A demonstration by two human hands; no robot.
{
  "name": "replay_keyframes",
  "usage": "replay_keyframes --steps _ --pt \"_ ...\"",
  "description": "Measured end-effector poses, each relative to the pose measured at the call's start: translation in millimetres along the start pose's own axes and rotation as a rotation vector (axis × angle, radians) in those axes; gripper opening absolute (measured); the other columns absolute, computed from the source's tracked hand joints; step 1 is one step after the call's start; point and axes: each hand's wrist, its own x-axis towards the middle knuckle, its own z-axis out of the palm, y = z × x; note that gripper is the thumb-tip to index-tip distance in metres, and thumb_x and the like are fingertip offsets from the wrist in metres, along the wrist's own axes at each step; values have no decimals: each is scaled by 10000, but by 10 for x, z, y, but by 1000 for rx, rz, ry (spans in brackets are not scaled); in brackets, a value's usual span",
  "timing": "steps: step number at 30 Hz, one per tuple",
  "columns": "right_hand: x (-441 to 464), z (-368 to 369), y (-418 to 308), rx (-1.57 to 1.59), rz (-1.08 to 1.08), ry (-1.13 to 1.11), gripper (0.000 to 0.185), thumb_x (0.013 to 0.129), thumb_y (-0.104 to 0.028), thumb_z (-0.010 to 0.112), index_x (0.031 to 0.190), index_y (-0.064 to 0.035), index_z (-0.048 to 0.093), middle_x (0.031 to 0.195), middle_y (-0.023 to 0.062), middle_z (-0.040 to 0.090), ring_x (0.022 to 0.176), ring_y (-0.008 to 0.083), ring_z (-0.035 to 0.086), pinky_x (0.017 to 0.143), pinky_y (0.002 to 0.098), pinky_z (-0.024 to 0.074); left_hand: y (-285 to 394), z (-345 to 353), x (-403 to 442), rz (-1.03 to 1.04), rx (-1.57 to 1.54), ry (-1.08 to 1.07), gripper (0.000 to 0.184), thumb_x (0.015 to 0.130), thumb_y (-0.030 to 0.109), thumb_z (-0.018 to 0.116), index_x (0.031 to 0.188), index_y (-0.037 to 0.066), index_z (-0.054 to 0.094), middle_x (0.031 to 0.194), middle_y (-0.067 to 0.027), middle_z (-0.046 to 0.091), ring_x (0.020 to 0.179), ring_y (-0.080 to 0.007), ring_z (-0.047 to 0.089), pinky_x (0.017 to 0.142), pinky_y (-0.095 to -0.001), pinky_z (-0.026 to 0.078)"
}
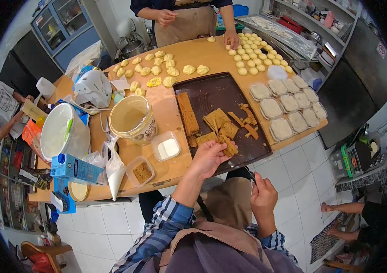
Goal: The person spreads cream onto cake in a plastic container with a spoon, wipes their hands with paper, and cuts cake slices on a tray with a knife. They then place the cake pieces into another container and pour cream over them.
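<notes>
My left hand (209, 158) is closed on a piece of brown sponge cake (229, 149) above the near edge of a dark baking tray (259, 143). My right hand (263, 196), lower and to the right, wraps round the handle of a knife (250, 173), its blade pointing up towards the tray. More cake lies on the tray: a long strip (187, 113) on the left, squarish pieces (216, 119) in the middle, and thin offcuts (250, 119) on the right. Left of the tray, one plastic tub holds a cake piece (142, 173); another holds white cream (168, 148).
Lidded tubs (271, 108) stand in rows at right. Dough balls (252, 52) and rough dough lumps (159, 61) cover the far side. A bucket (132, 119), piping bag (114, 168), milk carton (76, 168), white bowl (65, 132) and mixer (92, 88) crowd the left. A co-worker's hand (232, 40) touches the dough balls.
</notes>
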Motion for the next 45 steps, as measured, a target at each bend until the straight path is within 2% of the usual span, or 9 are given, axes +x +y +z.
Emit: replay_keyframes --steps 3,9,16,22,25,29,37,43,45 --pt "-18 7 21 88 54 -65 382 738 -38 598 1116 -89 609 742 141 554 656 342 568 582 426 456 17 8 -13 -2 8 1 112 896 37 510 988 -11 551 1029 -136 630 920 -207 630 815 -350 522" --pt "-8 -6 94 337 104 -107 356 754 -49 614 1110 -35 608 818 178 611 720 361 596 632 402 471 -11 -101 27 -17 38 5 234 886 14 488 1106 -53 532 1035 -158 630 981 -257 624 842 -381 518" --pt "14 5 161 358 143 -103 355 759 -50 617 1110 -5 597 861 198 625 797 378 607 682 412 471 8 7 8 -12 150 71 168 885 34 531 1051 4 538 1014 -76 606 956 -184 610 778 -314 515" --pt "86 -8 258 267 174 -45 362 772 -73 625 1125 -7 582 885 194 631 827 375 608 710 417 477 -51 -60 36 1 323 69 222 900 38 527 1117 -10 516 1074 -108 586 1002 -207 598 815 -312 510" --pt "354 -156 159 98 172 -52 383 800 -93 611 1171 -23 547 962 192 607 862 377 601 743 442 475 -119 -86 33 123 457 33 146 877 44 553 1001 -32 546 890 -67 625 815 -156 615 685 -260 480" --pt "707 -92 104 -3 113 -54 409 822 -89 581 1217 -32 492 1141 210 526 941 389 576 768 457 479 -79 -13 -38 269 912 113 211 835 85 615 970 -69 563 726 -110 622 668 -185 610 620 -293 473" --pt "1187 133 -155 -95 137 -80 316 823 -99 585 1128 -26 546 961 192 610 928 384 568 758 468 466 120 198 -326 339 1233 260 284 783 119 671 964 -74 568 687 -180 610 623 -276 614 574 -350 460" --pt "1185 306 -130 -196 -1 30 287 798 -132 622 1065 -34 581 936 174 617 904 360 555 773 458 443 132 73 -351 346 1117 265 232 772 102 676 883 -68 564 676 -186 602 606 -285 608 566 -355 459" --pt "1146 317 -174 -169 -111 110 281 787 -141 636 1045 -39 590 919 164 619 901 348 556 768 447 440 129 49 -345 349 1172 253 323 784 129 681 1002 -74 559 704 -163 609 619 -230 594 579 -329 464"
